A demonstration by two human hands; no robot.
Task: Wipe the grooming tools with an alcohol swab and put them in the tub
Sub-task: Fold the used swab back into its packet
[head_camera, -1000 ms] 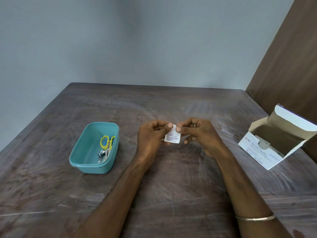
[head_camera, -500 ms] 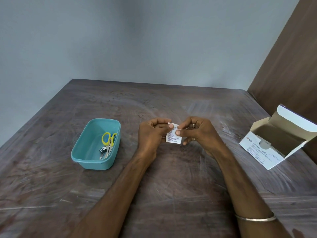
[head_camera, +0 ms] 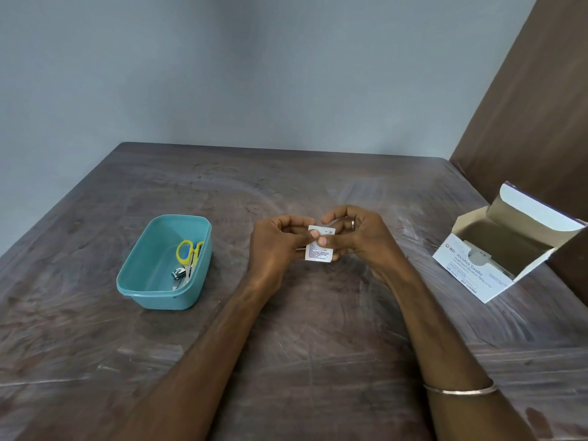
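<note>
I see a teal tub [head_camera: 165,275] holding scissors [head_camera: 187,254] with yellow handles and a silver nail clipper [head_camera: 178,274]. The swab packet [head_camera: 319,248] is white with small dark print. The surface [head_camera: 318,345] is dark brown with pale swirled streaks. The swab box [head_camera: 461,272] is white with blue lettering and plain brown inside. The wall [head_camera: 254,74] is grey-blue. A silver bangle [head_camera: 461,391] circles one wrist.

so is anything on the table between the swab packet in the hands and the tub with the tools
Nothing visible. Both the left hand and the right hand pinch the swab packet, and only bare table lies between it and the teal tub. The swab box sits on the opposite side.
</note>
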